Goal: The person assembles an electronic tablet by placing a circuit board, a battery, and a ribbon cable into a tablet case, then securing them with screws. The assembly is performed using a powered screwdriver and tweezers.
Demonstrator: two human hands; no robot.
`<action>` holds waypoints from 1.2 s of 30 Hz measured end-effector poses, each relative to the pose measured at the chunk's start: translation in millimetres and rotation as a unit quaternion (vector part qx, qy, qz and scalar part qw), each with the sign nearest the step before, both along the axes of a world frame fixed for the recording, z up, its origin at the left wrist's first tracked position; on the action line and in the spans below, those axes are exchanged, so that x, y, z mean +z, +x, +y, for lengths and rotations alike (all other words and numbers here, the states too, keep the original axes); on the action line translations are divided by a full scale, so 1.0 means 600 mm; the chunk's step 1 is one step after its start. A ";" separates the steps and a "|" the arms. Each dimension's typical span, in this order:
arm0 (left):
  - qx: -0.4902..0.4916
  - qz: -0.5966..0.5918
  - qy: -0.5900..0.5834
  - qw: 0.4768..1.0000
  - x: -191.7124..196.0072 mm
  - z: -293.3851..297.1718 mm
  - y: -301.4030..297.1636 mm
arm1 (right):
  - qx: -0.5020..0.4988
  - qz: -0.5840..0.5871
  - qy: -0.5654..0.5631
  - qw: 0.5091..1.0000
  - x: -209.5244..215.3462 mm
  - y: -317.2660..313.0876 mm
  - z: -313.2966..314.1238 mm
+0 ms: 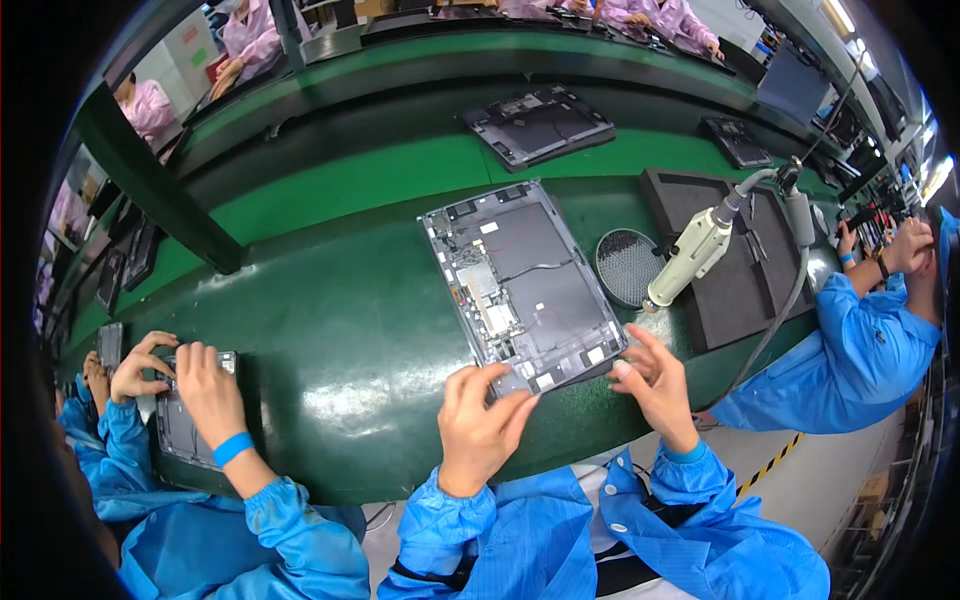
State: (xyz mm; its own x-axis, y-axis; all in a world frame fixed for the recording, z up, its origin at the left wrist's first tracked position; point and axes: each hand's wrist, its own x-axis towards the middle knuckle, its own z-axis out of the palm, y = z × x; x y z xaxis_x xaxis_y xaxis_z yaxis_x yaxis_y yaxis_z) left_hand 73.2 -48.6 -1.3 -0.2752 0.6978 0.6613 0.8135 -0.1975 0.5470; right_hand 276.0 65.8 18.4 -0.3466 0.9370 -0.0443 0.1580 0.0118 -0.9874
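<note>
An opened tablet [548, 290] lies on the green workbench, its circuit board, black cable and grey inner shell exposed. My left hand [478, 425] is at its near left corner, with thumb and index finger closed around the edge. At the near right corner is my right hand [655, 385], thumb and fingers apart, the fingertips close to the edge. Whether they touch it is hard to tell. A dark layer shows under the tablet's near right edge.
Right of the tablet stand a round dish [628, 268], a pale electric screwdriver [692, 258] on a jointed arm, and a dark foam tray [765, 290]. Another opened tablet [540, 125] lies farther back. Co-workers in blue sit on both sides; one handles a device [190, 430] at left.
</note>
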 end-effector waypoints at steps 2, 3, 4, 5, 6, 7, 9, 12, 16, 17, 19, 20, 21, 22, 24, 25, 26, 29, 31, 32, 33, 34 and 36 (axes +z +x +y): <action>0.033 -0.033 0.009 0.999 0.007 -0.004 0.001 | 0.050 0.018 -0.053 0.997 0.009 -0.015 0.002; 0.055 -0.161 -0.016 0.985 0.011 -0.004 0.005 | 0.063 0.052 -0.072 0.994 0.012 -0.018 0.006; 0.077 -0.285 -0.041 0.955 0.014 -0.004 0.005 | 0.066 0.058 -0.071 0.994 0.017 -0.021 0.011; 0.068 -0.284 -0.053 0.955 0.007 -0.007 0.000 | 0.063 0.078 -0.127 0.987 0.024 -0.021 0.016; 0.071 -0.277 -0.053 0.957 0.003 -0.010 -0.002 | 0.061 0.098 -0.184 0.976 0.029 -0.021 0.022; 0.075 -0.299 -0.063 0.949 0.002 -0.012 -0.002 | 0.089 0.093 -0.199 0.971 0.025 -0.019 0.031; 0.076 -0.349 -0.070 0.932 0.004 -0.010 -0.004 | 0.111 0.032 -0.161 0.980 0.020 -0.025 0.044; 0.079 -0.416 -0.089 0.901 0.015 -0.008 -0.013 | 0.119 -0.033 -0.111 0.986 0.012 -0.032 0.055; 0.042 -0.444 -0.149 0.883 0.022 0.008 -0.038 | 0.120 -0.036 0.034 0.992 -0.004 -0.024 0.066; 0.028 -0.456 -0.165 0.874 0.029 0.014 -0.039 | 0.136 -0.011 0.008 0.991 0.006 -0.022 0.067; -0.001 -0.427 -0.231 0.874 0.038 0.027 -0.062 | 0.158 0.049 -0.021 0.986 -0.018 -0.016 0.072; -0.025 -0.410 -0.280 0.868 0.043 0.041 -0.079 | 0.150 0.067 -0.020 0.986 -0.031 -0.015 0.076; -0.036 -0.376 -0.296 0.877 0.058 0.059 -0.091 | 0.146 0.074 -0.012 0.986 -0.041 -0.015 0.077; -0.038 -0.362 -0.298 0.882 0.067 0.080 -0.111 | 0.145 0.076 -0.003 0.987 -0.044 -0.015 0.078; -0.015 -0.315 -0.374 0.872 0.075 0.130 -0.161 | 0.130 0.003 0.025 0.991 -0.039 -0.010 0.078; -0.005 -0.272 -0.326 0.905 0.077 0.166 -0.182 | 0.116 0.000 0.051 0.992 -0.046 -0.008 0.075; 0.002 -0.229 -0.275 0.934 0.074 0.212 -0.203 | 0.101 -0.004 0.077 0.992 -0.055 -0.007 0.072; 0.042 -0.200 -0.211 0.956 0.061 0.357 -0.272 | 0.098 -0.010 0.101 0.990 -0.045 -0.007 0.065; 0.062 -0.198 -0.217 0.954 0.037 0.449 -0.298 | 0.100 -0.031 0.108 0.989 -0.037 -0.005 0.062; 0.102 -0.264 -0.303 0.910 0.030 0.489 -0.302 | 0.105 -0.036 0.101 0.989 -0.033 -0.004 0.063; 0.137 -0.327 -0.387 0.851 0.020 0.528 -0.300 | 0.102 -0.037 0.106 0.988 -0.040 -0.003 0.063; 0.174 -0.202 -0.417 0.869 0.005 0.560 -0.299 | 0.101 -0.037 0.110 0.988 -0.048 -0.006 0.063; 0.229 -0.055 -0.363 0.902 -0.039 0.592 -0.325 | 0.106 -0.037 0.112 0.987 -0.045 -0.015 0.066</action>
State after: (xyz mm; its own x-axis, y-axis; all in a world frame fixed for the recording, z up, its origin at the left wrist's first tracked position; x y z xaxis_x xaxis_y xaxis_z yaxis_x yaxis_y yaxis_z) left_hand -121.7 306.4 -24.7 -0.6805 0.7322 0.0276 0.6517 0.5877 0.4796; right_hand 266.9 105.5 -8.7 -0.5400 0.8326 0.1232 0.2009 0.2696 -0.9418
